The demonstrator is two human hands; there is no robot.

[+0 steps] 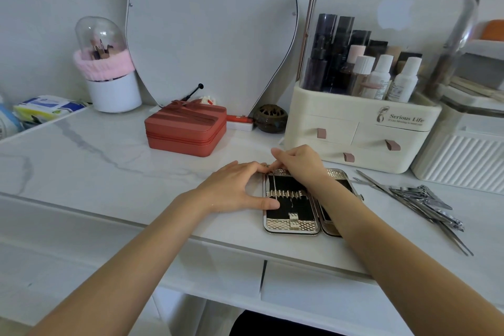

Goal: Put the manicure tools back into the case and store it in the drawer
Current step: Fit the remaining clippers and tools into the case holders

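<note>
The manicure case [291,222] lies open on the white marble table near its front edge, showing a black lining and metallic loops. My left hand [234,188] holds the case's left side, thumb on the lining and fingers at its top corner. My right hand [300,163] is pinched at the top edge of the case, apparently on a thin metal tool [274,183] that runs down the lining. My right forearm hides much of the case's right half. A heap of loose steel manicure tools [425,199] lies to the right of the case. Shut table drawers [313,292] sit below the front edge.
A cream cosmetics organizer [362,128] with small drawers stands right behind the case. A red zip box [185,131] and a dark round burner [270,118] sit at the back, before a mirror [207,30]. A brush holder [113,90] is at the back left.
</note>
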